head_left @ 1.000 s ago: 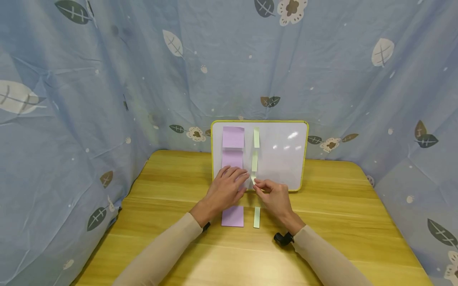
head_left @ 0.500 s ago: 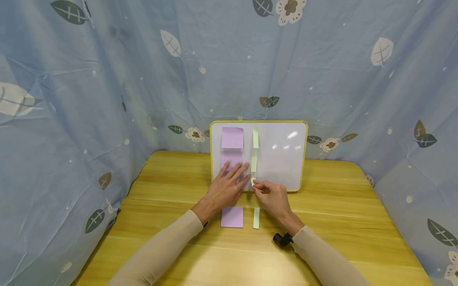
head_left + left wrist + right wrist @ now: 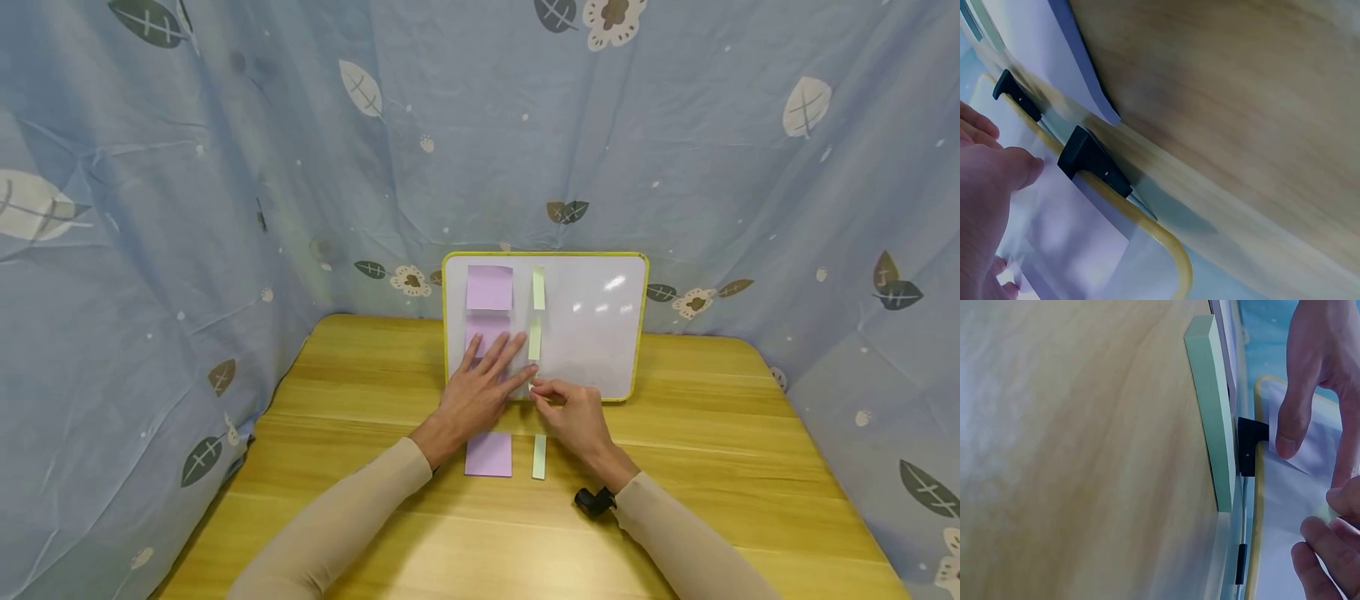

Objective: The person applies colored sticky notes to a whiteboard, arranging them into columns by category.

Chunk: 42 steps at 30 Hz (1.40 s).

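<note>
A whiteboard (image 3: 588,333) with a yellow rim leans upright at the back of the table. My left hand (image 3: 476,396) spreads its fingers over the board's lower left, a fingertip at the top of a green strip. Purple sticky notes (image 3: 490,288) run down the left side; a lower purple note (image 3: 1079,240) is partly covered by that hand. Green sticky notes (image 3: 538,288) form a narrow column to their right. At this column's lower end my right hand (image 3: 577,417) pinches a small green sticky note (image 3: 1324,512) between thumb and fingers, mostly hidden by them.
On the wooden table (image 3: 420,533) in front of the board lie a purple sticky note pad (image 3: 488,455) and a narrow green pad (image 3: 539,457). Black feet (image 3: 1092,156) hold the board's lower edge. A patterned blue curtain (image 3: 465,150) surrounds the table.
My left hand has spread its fingers and shifted slightly right, a fingertip reaching the green strip. The right hand keeps its pinch, and the strip now shows less.
</note>
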Available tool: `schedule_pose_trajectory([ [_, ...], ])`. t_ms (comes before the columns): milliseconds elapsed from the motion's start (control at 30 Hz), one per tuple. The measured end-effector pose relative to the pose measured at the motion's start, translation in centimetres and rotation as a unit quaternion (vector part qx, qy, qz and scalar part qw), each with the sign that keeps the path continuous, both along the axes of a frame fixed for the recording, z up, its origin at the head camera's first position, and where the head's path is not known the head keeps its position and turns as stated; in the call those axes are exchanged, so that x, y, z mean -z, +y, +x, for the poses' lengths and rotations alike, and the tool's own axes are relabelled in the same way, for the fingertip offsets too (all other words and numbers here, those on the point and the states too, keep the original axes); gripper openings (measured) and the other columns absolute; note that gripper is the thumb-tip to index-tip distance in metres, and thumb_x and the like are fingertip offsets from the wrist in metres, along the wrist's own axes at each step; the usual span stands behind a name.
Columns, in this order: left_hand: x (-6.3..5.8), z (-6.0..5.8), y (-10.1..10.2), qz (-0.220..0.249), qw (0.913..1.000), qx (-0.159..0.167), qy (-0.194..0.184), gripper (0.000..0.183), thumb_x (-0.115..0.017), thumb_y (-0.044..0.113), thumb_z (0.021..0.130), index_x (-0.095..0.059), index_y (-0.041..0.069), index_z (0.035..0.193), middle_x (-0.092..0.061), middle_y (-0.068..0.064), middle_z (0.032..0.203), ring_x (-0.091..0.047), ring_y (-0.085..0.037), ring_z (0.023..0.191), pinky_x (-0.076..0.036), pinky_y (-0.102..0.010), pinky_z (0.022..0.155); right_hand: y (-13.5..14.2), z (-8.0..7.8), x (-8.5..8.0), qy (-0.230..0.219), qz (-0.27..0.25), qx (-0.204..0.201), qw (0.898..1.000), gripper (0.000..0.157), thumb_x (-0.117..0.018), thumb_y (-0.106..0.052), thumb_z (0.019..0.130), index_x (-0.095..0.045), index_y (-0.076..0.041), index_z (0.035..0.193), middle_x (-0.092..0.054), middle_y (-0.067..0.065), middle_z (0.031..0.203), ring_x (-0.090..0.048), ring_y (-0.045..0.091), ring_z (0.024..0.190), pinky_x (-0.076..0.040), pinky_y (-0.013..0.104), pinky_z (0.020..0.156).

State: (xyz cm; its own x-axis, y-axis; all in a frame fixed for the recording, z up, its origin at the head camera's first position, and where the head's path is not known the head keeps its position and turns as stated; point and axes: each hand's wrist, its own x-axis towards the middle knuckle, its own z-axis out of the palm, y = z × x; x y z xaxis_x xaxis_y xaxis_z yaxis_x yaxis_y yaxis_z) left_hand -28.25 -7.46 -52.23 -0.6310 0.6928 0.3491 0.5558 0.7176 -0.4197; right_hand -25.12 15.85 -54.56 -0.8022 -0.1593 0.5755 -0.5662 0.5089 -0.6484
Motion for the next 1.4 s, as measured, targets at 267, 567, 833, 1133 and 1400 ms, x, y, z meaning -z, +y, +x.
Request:
schedule_pose_trajectory([
  [267, 0.3, -0.1, 0.2, -0.01, 0.9997, -0.021, 0.003, 0.084, -0.081, 0.046, 0.108, -0.04, 0.046, 0.181, -0.017, -0.009, 0.198, -0.023, -0.035, 0.183, -0.03, -0.07, 0.143, 0.0, 0.0, 0.2, -0.004, 0.003, -0.002, 1.0, 0.014, -0.088, 0.01, 0.096, -0.09, 0.001, 0.107, -0.089, 0.018, 0.116, -0.09, 0.037, 0.099, -0.072, 0.051, 0.086],
  [567, 0.1, 0.0, 0.2, -0.011, 0.9995, -0.025, -0.014, 0.081, -0.078, 0.046, 0.11, -0.039, 0.05, 0.18, -0.014, -0.008, 0.199, -0.019, -0.035, 0.185, -0.027, -0.072, 0.143, 0.0, 0.1, 0.1, -0.004, 0.021, 0.0, 1.0, 0.014, -0.089, 0.008, 0.096, -0.09, 0.002, 0.109, -0.09, 0.016, 0.114, -0.09, 0.037, 0.101, -0.073, 0.051, 0.087],
  [833, 0.0, 0.2, 0.2, -0.008, 0.9994, -0.024, -0.024, 0.07, -0.074, 0.048, 0.113, -0.046, 0.053, 0.176, -0.015, -0.007, 0.198, -0.021, -0.034, 0.184, -0.028, -0.072, 0.143, 0.1, 0.2, 0.0, -0.003, 0.027, 0.005, 1.0, 0.014, -0.089, 0.008, 0.095, -0.091, 0.001, 0.108, -0.091, 0.015, 0.11, -0.09, 0.036, 0.099, -0.073, 0.051, 0.087],
  [1133, -0.3, 0.8, 0.4, -0.013, 0.9984, -0.024, -0.048, 0.06, -0.07, 0.052, 0.115, -0.053, 0.054, 0.172, -0.014, -0.008, 0.199, -0.021, -0.036, 0.184, -0.025, -0.073, 0.144, 0.2, 0.4, -0.3, -0.028, 0.053, 0.009, 0.998, 0.014, -0.091, 0.005, 0.095, -0.091, -0.002, 0.107, -0.091, 0.012, 0.103, -0.09, 0.035, 0.103, -0.073, 0.051, 0.092],
  [1400, -0.2, 1.4, 0.1, 0.024, 0.9978, 0.007, -0.061, 0.059, -0.073, 0.051, 0.114, -0.058, 0.047, 0.171, -0.021, -0.013, 0.197, -0.029, -0.036, 0.181, -0.027, -0.072, 0.144, 0.4, 0.9, -0.5, -0.058, 0.056, 0.008, 0.997, 0.013, -0.09, 0.003, 0.097, -0.091, -0.004, 0.108, -0.091, 0.011, 0.106, -0.09, 0.036, 0.106, -0.072, 0.052, 0.094],
])
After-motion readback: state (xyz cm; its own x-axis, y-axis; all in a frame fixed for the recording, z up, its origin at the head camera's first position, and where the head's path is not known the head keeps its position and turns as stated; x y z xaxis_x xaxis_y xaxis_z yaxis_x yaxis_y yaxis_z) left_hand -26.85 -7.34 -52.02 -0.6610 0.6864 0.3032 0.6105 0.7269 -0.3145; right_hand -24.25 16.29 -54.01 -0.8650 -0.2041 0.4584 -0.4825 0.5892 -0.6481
